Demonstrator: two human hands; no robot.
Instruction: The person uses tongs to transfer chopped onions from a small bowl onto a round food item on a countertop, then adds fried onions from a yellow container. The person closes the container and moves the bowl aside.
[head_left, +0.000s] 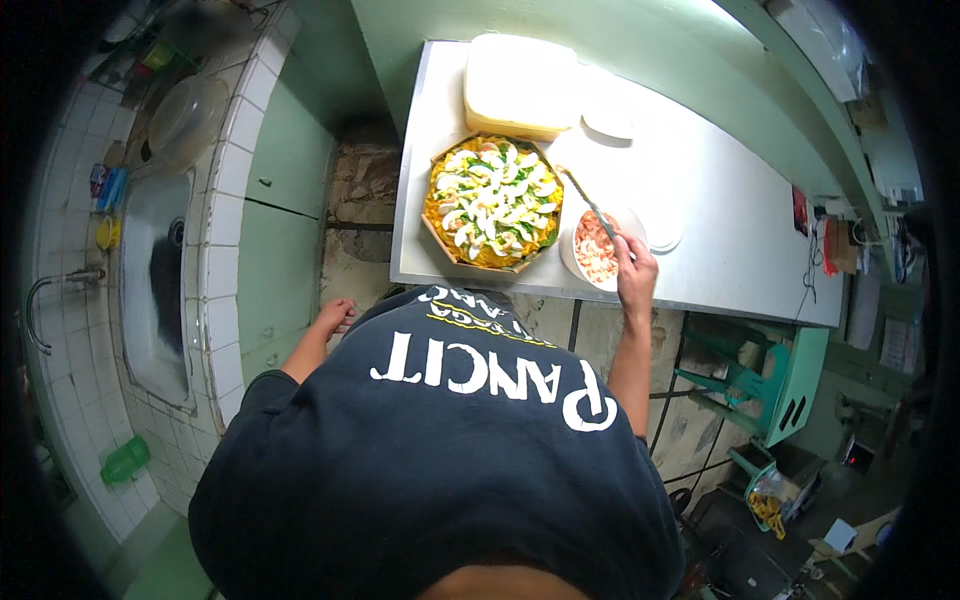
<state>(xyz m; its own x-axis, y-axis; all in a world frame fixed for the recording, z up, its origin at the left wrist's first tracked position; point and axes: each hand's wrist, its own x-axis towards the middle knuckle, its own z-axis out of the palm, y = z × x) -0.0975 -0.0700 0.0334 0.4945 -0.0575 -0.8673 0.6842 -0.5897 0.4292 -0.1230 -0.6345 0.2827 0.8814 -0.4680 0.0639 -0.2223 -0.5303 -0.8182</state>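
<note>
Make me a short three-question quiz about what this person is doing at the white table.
1. True or false: the right hand holds a utensil over the bowl of pink pieces.
2. What sits left of that bowl? A) a kettle B) an octagonal tray of noodles topped with egg slices C) a cutting board
3. Does the left hand touch the table?

Key: 1 true; 2 B; 3 no, it hangs below the table edge.
</note>
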